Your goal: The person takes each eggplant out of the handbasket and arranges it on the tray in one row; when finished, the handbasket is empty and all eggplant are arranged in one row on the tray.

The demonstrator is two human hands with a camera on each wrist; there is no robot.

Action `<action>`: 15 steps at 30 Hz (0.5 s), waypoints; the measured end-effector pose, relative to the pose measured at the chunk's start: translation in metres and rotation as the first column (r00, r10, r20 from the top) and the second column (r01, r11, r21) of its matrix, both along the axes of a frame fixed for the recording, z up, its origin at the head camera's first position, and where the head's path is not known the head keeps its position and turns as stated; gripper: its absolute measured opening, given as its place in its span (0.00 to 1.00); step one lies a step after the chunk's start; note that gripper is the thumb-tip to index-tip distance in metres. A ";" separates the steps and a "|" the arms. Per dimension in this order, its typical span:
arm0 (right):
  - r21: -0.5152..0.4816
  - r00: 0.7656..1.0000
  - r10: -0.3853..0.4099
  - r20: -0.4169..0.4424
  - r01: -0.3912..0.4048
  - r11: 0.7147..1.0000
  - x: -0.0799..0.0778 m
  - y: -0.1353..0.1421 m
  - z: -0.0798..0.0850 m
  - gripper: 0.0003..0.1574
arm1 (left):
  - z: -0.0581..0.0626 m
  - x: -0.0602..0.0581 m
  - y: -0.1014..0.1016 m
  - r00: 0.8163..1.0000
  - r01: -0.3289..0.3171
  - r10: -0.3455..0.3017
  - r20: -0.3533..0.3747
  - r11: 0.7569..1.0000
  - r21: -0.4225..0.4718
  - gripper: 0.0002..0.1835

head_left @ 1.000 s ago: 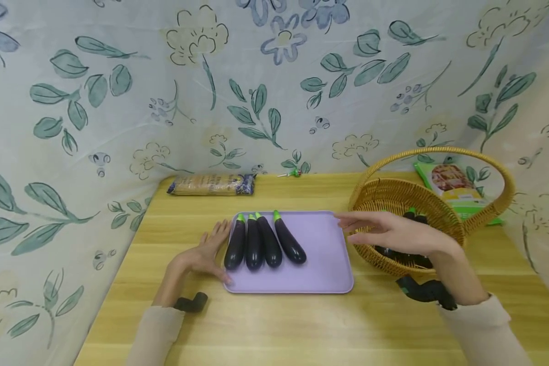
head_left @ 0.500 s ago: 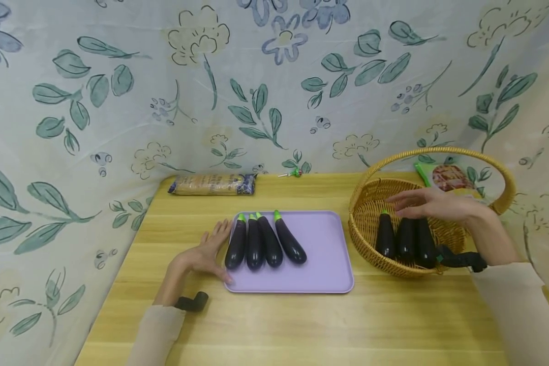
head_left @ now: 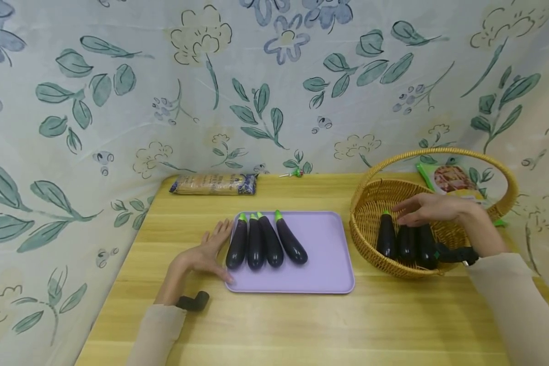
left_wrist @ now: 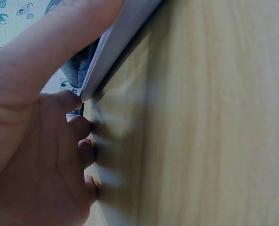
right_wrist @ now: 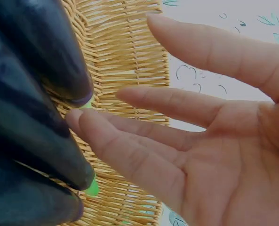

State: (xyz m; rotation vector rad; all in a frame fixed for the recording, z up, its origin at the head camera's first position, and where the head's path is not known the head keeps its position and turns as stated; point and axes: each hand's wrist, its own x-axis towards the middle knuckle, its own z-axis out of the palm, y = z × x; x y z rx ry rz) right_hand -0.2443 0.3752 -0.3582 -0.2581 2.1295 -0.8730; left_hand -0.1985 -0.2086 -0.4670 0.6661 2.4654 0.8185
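My left hand (head_left: 207,254) rests at the left edge of a lilac tray (head_left: 325,254), fingers spread, thumb on its near-left corner. The tray's rim (left_wrist: 108,54) runs under the thumb in the left wrist view. Several dark purple eggplants (head_left: 255,249) with green tips lie side by side on the tray's left half. Over the wicker basket (head_left: 363,239) is my right hand (head_left: 432,208), its fingers extended and apart. Three eggplants (head_left: 386,239) lie in the basket. In the right wrist view the fingertips come right up to the middle eggplant (right_wrist: 31,108), with nothing gripped.
The basket's tall handle (head_left: 439,151) arches above the right hand. A green food bag (head_left: 453,180) stands behind the basket. At the table's back lie a packet of noodles (head_left: 212,184) and a small green-and-red item (head_left: 296,173). A floral cloth (head_left: 256,76) hangs behind.
My right hand has moved right, from between tray and basket to over the basket, then dipped slightly toward the eggplants. The left hand and the tray's eggplants have stayed put.
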 end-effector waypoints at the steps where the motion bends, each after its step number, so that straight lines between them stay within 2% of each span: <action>1: 0.004 1.000 0.000 0.006 0.000 1.000 -0.001 -0.001 -0.001 0.47 | 0.000 0.000 0.000 1.000 0.000 0.000 -0.001 1.000 -0.002 0.83; 9: 0.038 1.000 0.022 0.021 -0.023 0.999 -0.007 -0.013 -0.014 0.50 | -0.002 -0.001 0.000 1.000 0.005 -0.005 0.000 1.000 -0.005 0.84; 15: -0.038 1.000 0.020 0.018 -0.019 0.999 -0.008 -0.016 -0.017 0.49 | -0.002 -0.002 -0.001 1.000 0.012 -0.012 -0.008 1.000 0.002 0.84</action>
